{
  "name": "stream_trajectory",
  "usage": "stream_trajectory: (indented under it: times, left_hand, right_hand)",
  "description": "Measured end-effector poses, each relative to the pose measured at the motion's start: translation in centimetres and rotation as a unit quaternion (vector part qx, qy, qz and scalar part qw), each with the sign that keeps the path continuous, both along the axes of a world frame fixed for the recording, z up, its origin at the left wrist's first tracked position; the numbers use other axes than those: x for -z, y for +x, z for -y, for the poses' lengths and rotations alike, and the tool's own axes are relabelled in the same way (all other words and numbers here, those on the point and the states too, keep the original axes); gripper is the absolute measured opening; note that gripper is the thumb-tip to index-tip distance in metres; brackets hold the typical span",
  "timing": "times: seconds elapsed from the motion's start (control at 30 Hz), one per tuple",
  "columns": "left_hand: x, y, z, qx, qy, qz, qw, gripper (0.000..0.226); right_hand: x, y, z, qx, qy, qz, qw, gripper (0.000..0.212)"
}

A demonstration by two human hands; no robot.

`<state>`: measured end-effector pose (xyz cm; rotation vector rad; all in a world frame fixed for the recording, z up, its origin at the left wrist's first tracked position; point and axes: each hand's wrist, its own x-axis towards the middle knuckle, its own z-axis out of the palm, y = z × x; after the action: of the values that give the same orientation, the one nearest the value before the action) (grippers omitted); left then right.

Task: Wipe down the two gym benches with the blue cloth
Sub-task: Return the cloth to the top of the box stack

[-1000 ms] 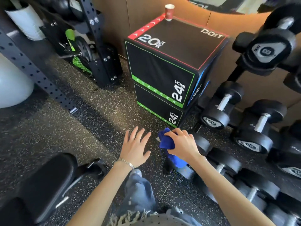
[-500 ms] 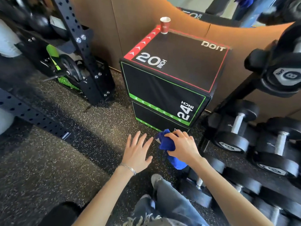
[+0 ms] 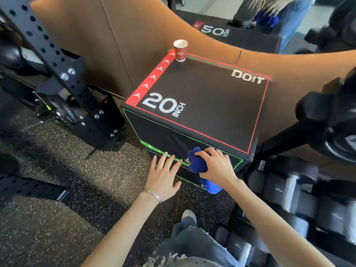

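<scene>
My right hand (image 3: 215, 166) grips blue cloth (image 3: 198, 164), fingers curled round bunched top, tail hanging below palm. Cloth sits before front face of black box (image 3: 202, 105), near its right corner; touching box or not, cannot tell. My left hand (image 3: 163, 176) just left of cloth, fingers straight and spread, holding nothing. Red paper cup (image 3: 180, 50) upright on box's far left corner. Dumbbells (image 3: 289, 191) right of box, blurred.

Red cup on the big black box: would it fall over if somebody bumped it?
Probably. The red cup looks like thin paper, so it is likely light and would tip easily. It stands upright at the far corner of the black box, near the edge, so a nudge might knock it off. Whether it holds any drink cannot be seen.
</scene>
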<state>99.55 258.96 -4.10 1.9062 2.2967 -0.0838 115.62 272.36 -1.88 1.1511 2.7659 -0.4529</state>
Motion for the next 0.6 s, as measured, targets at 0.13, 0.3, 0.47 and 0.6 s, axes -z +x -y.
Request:
stream_trajectory:
  times: [0.13, 0.3, 0.47, 0.6]
  left_hand:
    - [-0.8, -1.5, -5.9, 0.011, 0.001, 0.002, 1.000, 0.071]
    - [-1.3, -3.5, -12.3, 0.045, 0.008, 0.001, 0.999, 0.072]
    - [-0.9, -5.6, -18.0, 0.091, -0.001, 0.006, 0.996, 0.072]
    - [-0.4, -7.3, -22.0, 0.136, -0.017, 0.023, 0.990, 0.069]
  right_hand:
    - [-1.6, -1.7, -6.2, 0.004, 0.042, 0.005, 0.999, 0.068]
    - [-2.6, -3.7, -12.5, 0.042, 0.063, -0.012, 0.997, 0.070]
    - [-1.4, -4.5, -16.1, 0.071, -0.005, 0.011, 0.997, 0.079]
    - [-0.1, -2.7, -17.6, 0.163, -0.104, -0.079, 0.978, 0.069]
